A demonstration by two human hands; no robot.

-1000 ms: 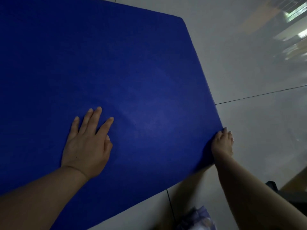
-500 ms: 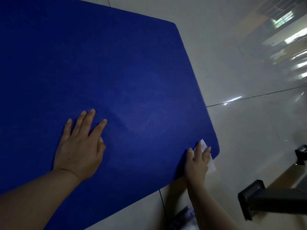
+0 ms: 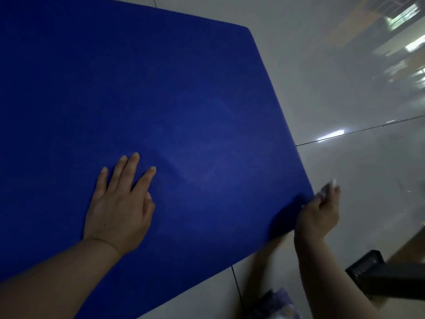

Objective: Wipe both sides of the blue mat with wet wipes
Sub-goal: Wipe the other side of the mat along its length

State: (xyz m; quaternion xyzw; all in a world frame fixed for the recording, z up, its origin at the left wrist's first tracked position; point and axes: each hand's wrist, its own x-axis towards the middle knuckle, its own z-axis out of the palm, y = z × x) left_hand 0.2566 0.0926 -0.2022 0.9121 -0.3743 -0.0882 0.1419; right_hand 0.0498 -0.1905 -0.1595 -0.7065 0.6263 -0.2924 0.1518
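The mat (image 3: 161,107) is pinned flat by the left hand (image 3: 119,210), fingers straight. The right hand (image 3: 318,215) pinches a wipe (image 3: 327,187) at the near right corner; the edge should be wiped with firm, even strokes.

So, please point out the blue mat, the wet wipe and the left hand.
blue mat (image 3: 184,93): head view, bare middle of its top surface.
wet wipe (image 3: 327,186): head view, white end above the fingers.
left hand (image 3: 118,210): head view, back of the hand.
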